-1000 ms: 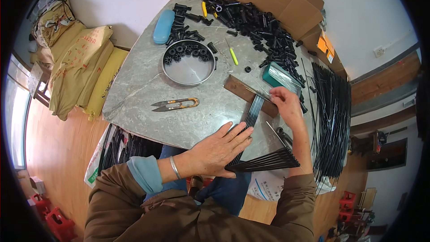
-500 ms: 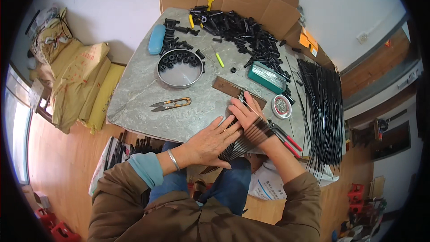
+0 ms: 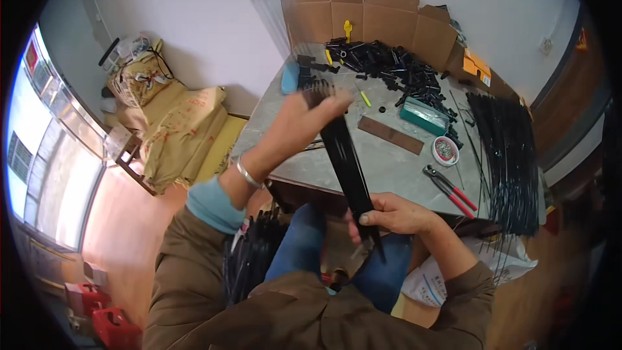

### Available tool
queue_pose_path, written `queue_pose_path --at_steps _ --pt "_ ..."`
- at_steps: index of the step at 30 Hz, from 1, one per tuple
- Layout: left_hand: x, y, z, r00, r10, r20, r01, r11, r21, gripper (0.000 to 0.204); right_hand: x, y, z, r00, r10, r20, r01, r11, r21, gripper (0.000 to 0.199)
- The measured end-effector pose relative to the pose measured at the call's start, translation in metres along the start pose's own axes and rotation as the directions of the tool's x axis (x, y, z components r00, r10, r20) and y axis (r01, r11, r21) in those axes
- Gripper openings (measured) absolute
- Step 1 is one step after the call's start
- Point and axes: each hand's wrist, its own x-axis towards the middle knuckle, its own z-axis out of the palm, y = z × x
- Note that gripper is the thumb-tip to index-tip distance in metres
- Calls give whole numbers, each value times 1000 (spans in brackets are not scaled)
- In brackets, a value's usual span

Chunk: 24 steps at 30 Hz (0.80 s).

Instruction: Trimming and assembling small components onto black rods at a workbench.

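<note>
A bundle of long thin black rods (image 3: pixel 348 165) slants across in front of me, its far end smeared by motion against the wall. My left hand (image 3: pixel 301 126) is closed round the bundle's upper part, somewhat blurred. Lower down, above my knees, my right hand (image 3: pixel 395 214) grips the same bundle near its bottom end, thumb on top. Red-handled pliers (image 3: pixel 450 191) lie on the table beyond my right hand. A brown flat bar (image 3: pixel 391 135) rests farther back. My left hand and the bundle hide the round tin.
Black plastic fittings (image 3: pixel 395 61) are heaped at the back before a cardboard screen (image 3: pixel 389 16). A green box (image 3: pixel 424 115) and a small white bowl (image 3: pixel 445 150) stand at right, near many black rods (image 3: pixel 505 155). More dark rods (image 3: pixel 253 253) are beside my left leg.
Both hands have come off the brown bar toward me and apart along the rods. The bundle is now raised and tilted up to the left. The view has swung left.
</note>
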Motion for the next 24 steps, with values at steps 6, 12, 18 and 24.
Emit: queue_pose_path --at_steps 6,12,18,24 --pt "-127 -45 25 805 -325 496 92 894 438 36 -11 87 -23 923 349 160 -355 935 11 23" --pt "-159 -106 99 418 -440 794 313 891 329 32 14 81 8 724 659 203 -435 665 -608 30" --pt "-174 -136 110 165 -412 896 726 666 173 25 -11 88 26 997 -71 -21 -10 150 -989 33" --pt "-56 -78 90 582 -251 773 564 810 -162 24 -34 56 62 983 176 -46 -168 782 -600 48"
